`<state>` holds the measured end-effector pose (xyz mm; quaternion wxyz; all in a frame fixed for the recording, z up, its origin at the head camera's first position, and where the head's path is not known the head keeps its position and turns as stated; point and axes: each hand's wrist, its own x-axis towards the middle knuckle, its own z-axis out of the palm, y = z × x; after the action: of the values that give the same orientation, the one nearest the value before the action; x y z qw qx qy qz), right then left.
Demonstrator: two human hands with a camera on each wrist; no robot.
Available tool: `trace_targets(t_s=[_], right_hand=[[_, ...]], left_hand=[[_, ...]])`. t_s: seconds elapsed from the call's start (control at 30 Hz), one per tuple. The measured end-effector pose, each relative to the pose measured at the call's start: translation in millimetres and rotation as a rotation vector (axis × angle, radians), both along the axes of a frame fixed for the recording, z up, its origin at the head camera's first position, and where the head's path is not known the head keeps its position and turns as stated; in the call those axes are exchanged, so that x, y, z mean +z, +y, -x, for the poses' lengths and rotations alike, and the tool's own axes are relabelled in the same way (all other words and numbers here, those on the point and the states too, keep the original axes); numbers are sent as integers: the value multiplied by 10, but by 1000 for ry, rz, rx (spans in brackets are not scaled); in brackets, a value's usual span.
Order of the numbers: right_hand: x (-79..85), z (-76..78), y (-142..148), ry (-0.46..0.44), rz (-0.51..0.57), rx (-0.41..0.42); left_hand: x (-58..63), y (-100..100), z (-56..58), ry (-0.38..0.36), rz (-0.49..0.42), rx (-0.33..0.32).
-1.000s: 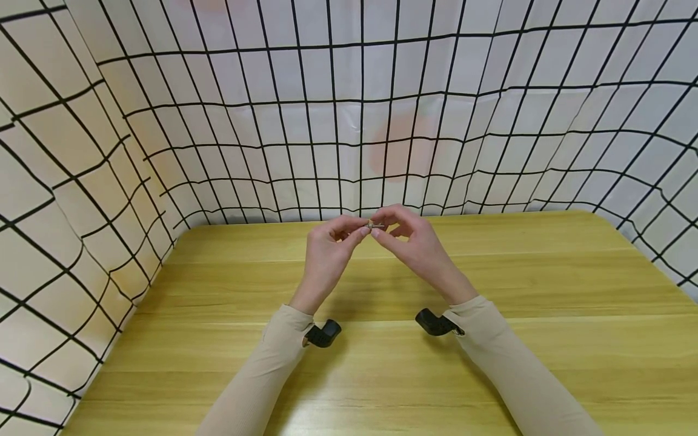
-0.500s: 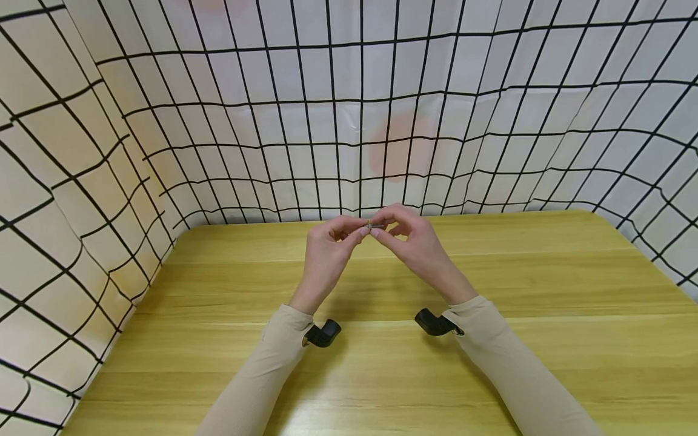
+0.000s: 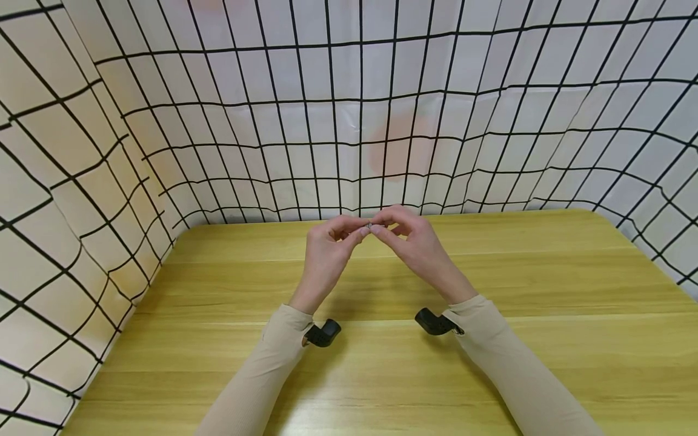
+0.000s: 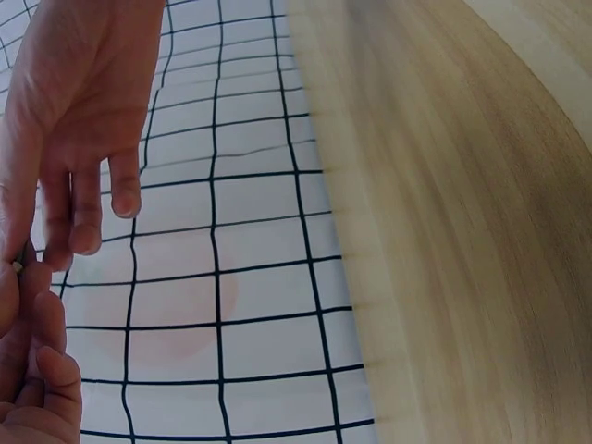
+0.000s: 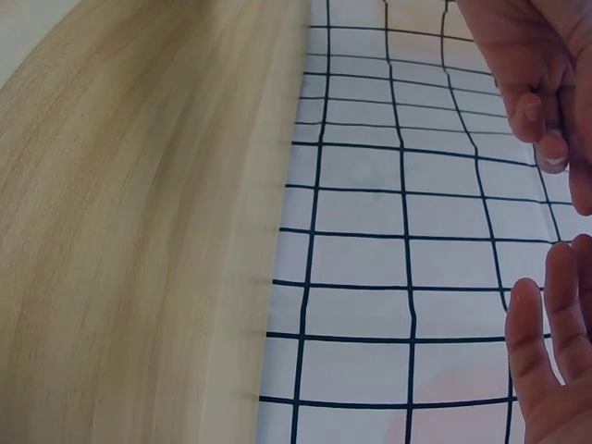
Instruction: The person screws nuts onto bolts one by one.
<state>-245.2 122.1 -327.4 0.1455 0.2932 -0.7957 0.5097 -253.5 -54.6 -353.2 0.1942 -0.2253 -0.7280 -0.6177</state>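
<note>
A small silvery metal screw [image 3: 369, 225] is pinched between the fingertips of both hands, above the far part of the table. My left hand [image 3: 329, 245] holds its left end between thumb and forefinger. From the right, my right hand [image 3: 411, 242] pinches it with thumb and forefinger, and the fingertips of the two hands meet. Most of the screw is hidden by the fingers. In the left wrist view only a tiny light speck of the screw [image 4: 18, 266] shows between the fingertips. The right hand's other fingers [image 4: 85, 208] stretch out, while the left hand's other fingers [image 5: 530, 116] are curled.
A wooden table [image 3: 360, 375] with light grain lies under the arms. White wall sheeting with a black grid [image 3: 305, 121] rises behind and at both sides. Black wrist devices [image 3: 324, 333] sit at the beige sleeves [image 3: 267, 369].
The right fingertips have closed in on the screw; its thin shank, visible earlier between the right fingers, is now mostly covered. Both arms stay nearly in place.
</note>
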Motion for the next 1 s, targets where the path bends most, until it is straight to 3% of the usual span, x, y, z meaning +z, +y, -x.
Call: trace_targets(t_s=[0.37,0.73,1.0], right_hand=[[5,-8,-5,4,-5,1],[-1,-5,0,-19,24,21],[7,-9,-13,47,27,19]], left_hand=[[-16,-1,32,40,12,-15],[-23,4,32,-17,-11,11],[195,9,-158,-33,-7,-4]])
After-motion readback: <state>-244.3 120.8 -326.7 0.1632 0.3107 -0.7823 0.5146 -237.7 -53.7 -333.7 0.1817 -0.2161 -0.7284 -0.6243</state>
